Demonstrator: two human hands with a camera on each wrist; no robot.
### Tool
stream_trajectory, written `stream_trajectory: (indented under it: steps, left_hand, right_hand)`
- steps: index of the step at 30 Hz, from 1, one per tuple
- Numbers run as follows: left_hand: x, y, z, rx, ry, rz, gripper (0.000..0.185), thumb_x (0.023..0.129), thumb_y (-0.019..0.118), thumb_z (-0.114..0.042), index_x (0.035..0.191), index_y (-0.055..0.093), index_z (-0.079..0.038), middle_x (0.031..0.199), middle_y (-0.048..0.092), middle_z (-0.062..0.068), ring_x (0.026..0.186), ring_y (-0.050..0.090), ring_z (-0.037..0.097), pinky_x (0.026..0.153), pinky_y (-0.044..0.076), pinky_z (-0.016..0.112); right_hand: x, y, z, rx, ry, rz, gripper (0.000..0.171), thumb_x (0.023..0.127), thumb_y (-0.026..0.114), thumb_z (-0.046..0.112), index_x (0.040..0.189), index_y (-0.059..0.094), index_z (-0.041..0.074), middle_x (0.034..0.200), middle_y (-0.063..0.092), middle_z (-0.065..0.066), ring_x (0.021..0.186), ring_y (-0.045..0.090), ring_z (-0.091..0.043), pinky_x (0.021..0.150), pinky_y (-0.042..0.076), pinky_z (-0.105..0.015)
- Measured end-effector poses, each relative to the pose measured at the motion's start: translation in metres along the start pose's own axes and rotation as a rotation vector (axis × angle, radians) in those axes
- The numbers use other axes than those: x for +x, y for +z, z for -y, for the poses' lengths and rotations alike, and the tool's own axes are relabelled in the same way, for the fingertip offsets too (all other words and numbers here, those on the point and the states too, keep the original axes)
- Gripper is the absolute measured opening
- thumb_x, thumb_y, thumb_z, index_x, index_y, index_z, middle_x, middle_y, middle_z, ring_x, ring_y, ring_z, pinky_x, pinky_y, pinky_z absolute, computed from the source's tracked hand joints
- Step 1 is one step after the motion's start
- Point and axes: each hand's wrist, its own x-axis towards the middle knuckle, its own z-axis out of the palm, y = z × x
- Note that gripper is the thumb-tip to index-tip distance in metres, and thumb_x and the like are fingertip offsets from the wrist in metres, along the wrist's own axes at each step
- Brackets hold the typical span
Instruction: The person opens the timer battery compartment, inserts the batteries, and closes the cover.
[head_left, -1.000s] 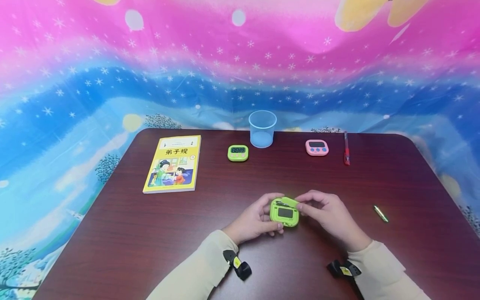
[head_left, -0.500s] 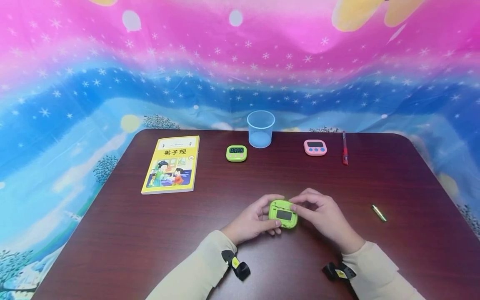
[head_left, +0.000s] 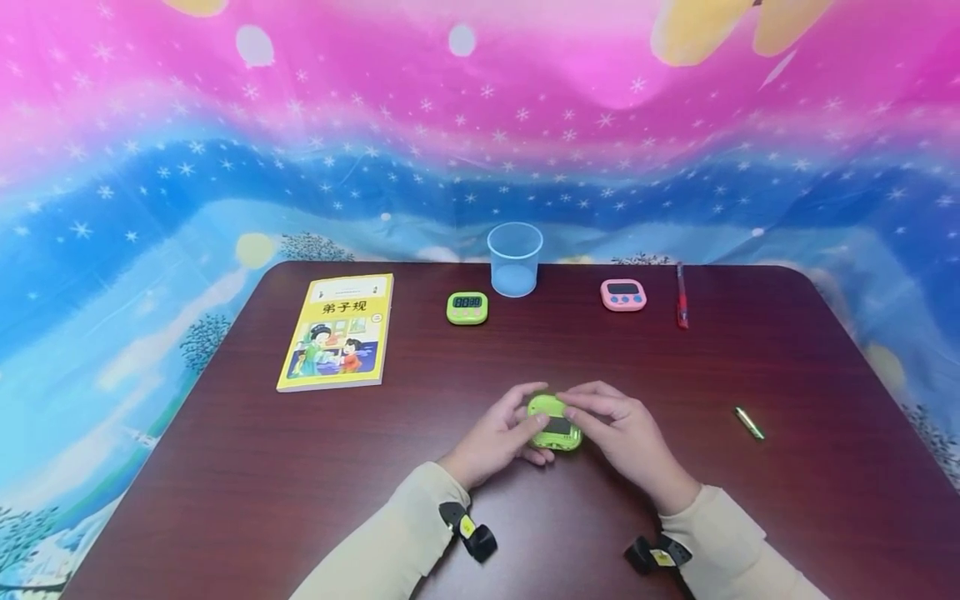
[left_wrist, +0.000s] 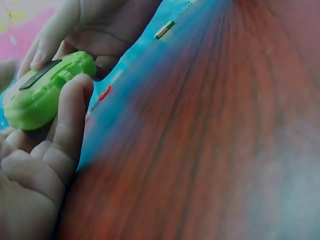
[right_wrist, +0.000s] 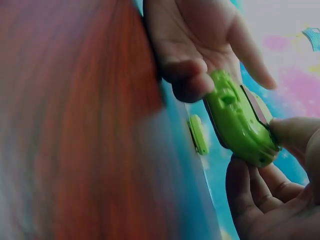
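A green digital timer (head_left: 546,407) is held back side up above the table, the dark panel on its back showing. My left hand (head_left: 486,440) grips its left side, the thumb over the back near the dark panel. On the opposite side my right hand (head_left: 628,440) pinches its upper right edge between thumb and fingers. The left wrist view shows the timer (left_wrist: 37,105) edge-on between both hands. Seen from the right wrist, the timer (right_wrist: 240,125) has the right thumb on its back. A small green-gold battery (head_left: 749,422) lies on the table to the right.
Along the back of the table (head_left: 247,467) stand a second green timer (head_left: 467,308), a clear blue cup (head_left: 514,262) and a pink timer (head_left: 623,295). A red pen (head_left: 682,300) lies beyond them. A yellow book (head_left: 336,333) lies at the left.
The battery cover, tilted up in my right fingers a second ago, now lies down against the timer's back. My left thumb has moved up over the back; both hands have shifted slightly left.
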Motion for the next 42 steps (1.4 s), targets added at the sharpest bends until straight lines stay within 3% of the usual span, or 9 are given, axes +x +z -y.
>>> stream_trajectory:
  steps: [4, 8, 11, 14, 17, 23, 34, 37, 42]
  left_hand:
    - [0.001, 0.001, 0.002, -0.011, -0.002, -0.056, 0.037, 0.108, 0.048, -0.028, 0.136, 0.052, -0.006, 0.101, 0.069, 0.018, 0.071, 0.069, 0.023, 0.068, 0.063, 0.037]
    - [0.001, 0.002, 0.003, -0.015, 0.011, -0.102, 0.036, 0.107, 0.048, -0.031, 0.131, 0.056, -0.006, 0.094, 0.068, 0.015, 0.067, 0.067, 0.022, 0.064, 0.063, 0.037]
    - [0.001, 0.003, 0.002, -0.022, 0.007, -0.124, 0.037, 0.107, 0.048, -0.032, 0.133, 0.055, -0.006, 0.094, 0.067, 0.013, 0.066, 0.067, 0.021, 0.062, 0.062, 0.036]
    - [0.001, 0.005, 0.001, -0.025, 0.009, -0.144, 0.036, 0.108, 0.048, -0.03, 0.134, 0.054, -0.006, 0.094, 0.066, 0.012, 0.065, 0.066, 0.019, 0.062, 0.062, 0.035]
    - [0.001, 0.006, 0.001, -0.024, 0.013, -0.158, 0.035, 0.108, 0.048, -0.027, 0.134, 0.054, -0.004, 0.095, 0.066, 0.012, 0.065, 0.066, 0.019, 0.061, 0.062, 0.035]
    - [0.001, 0.006, 0.001, -0.026, 0.012, -0.171, 0.03, 0.107, 0.047, -0.02, 0.131, 0.055, -0.004, 0.099, 0.065, 0.013, 0.062, 0.066, 0.019, 0.06, 0.062, 0.035]
    - [0.002, 0.004, 0.004, -0.068, -0.001, -0.158, 0.03, 0.107, 0.049, -0.021, 0.133, 0.058, -0.01, 0.1, 0.066, 0.013, 0.069, 0.068, 0.022, 0.064, 0.062, 0.035]
    - [0.002, 0.003, 0.004, -0.08, -0.005, -0.147, 0.032, 0.107, 0.05, -0.023, 0.135, 0.057, -0.011, 0.097, 0.066, 0.014, 0.071, 0.068, 0.022, 0.065, 0.062, 0.034]
    - [0.001, 0.001, 0.0, -0.095, -0.027, -0.132, 0.037, 0.108, 0.048, -0.027, 0.135, 0.053, -0.003, 0.1, 0.066, 0.015, 0.075, 0.068, 0.023, 0.07, 0.063, 0.036]
  right_hand:
    - [-0.002, 0.007, 0.0, 0.028, -0.008, -0.022, 0.023, 0.098, 0.067, 0.018, 0.12, 0.075, 0.018, 0.111, 0.071, 0.007, 0.107, 0.064, -0.011, 0.091, 0.048, -0.018]
    - [-0.004, 0.015, 0.001, 0.064, 0.074, -0.042, 0.03, 0.102, 0.062, 0.022, 0.129, 0.068, 0.011, 0.116, 0.071, -0.001, 0.106, 0.065, -0.015, 0.092, 0.052, -0.024]
    - [-0.005, 0.022, 0.004, 0.246, 0.228, -0.032, 0.033, 0.104, 0.058, 0.024, 0.126, 0.066, 0.001, 0.113, 0.07, -0.012, 0.092, 0.068, -0.019, 0.077, 0.061, -0.036]
    - [-0.006, 0.028, 0.007, 0.473, 0.35, -0.016, 0.034, 0.105, 0.054, 0.022, 0.122, 0.064, -0.006, 0.11, 0.065, -0.021, 0.077, 0.067, -0.022, 0.062, 0.062, -0.042]
    - [-0.007, 0.03, 0.008, 0.6, 0.393, 0.012, 0.038, 0.107, 0.051, 0.023, 0.127, 0.058, -0.009, 0.114, 0.06, -0.024, 0.082, 0.068, -0.024, 0.067, 0.063, -0.044]
    - [-0.007, 0.03, 0.006, 0.755, 0.396, 0.048, 0.043, 0.107, 0.051, 0.021, 0.136, 0.051, -0.011, 0.128, 0.056, -0.028, 0.097, 0.07, -0.026, 0.081, 0.061, -0.044]
    - [-0.006, 0.028, -0.001, 0.745, 0.38, 0.046, 0.046, 0.105, 0.055, 0.024, 0.134, 0.053, -0.011, 0.124, 0.06, -0.026, 0.096, 0.071, -0.027, 0.083, 0.06, -0.045]
    - [-0.006, 0.026, -0.002, 0.727, 0.349, 0.047, 0.046, 0.104, 0.057, 0.025, 0.133, 0.054, -0.011, 0.122, 0.062, -0.023, 0.095, 0.071, -0.026, 0.082, 0.06, -0.045]
    - [-0.005, 0.023, 0.0, 0.692, 0.26, 0.053, 0.043, 0.103, 0.059, 0.022, 0.13, 0.056, -0.011, 0.119, 0.066, -0.014, 0.096, 0.071, -0.022, 0.084, 0.06, -0.044]
